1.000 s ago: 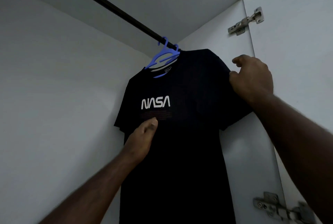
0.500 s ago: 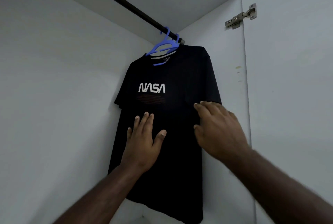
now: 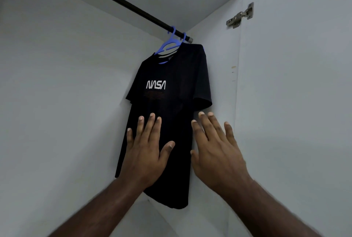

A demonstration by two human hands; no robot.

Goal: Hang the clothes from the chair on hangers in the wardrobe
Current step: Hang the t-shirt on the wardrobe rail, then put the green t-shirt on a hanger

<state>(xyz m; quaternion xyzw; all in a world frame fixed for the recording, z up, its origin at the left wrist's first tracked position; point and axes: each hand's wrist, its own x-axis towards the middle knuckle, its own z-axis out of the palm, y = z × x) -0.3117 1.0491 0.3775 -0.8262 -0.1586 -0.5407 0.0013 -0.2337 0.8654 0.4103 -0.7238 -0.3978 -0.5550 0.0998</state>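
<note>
I see the black NASA T-shirt (image 3: 171,122) hanging from a blue hanger (image 3: 170,43) at the far right end of the wardrobe rail (image 3: 122,3), close to the side wall. My left hand (image 3: 145,153) lies flat, fingers spread, over its front, probably smoothing it; my right hand (image 3: 217,151) is open beside its right edge, gripping nothing.

A black T-shirt (image 3: 171,122) (white NASA lettering) hangs on a blue hanger (image 3: 168,44) from the wardrobe's dark rail (image 3: 122,1).
</note>
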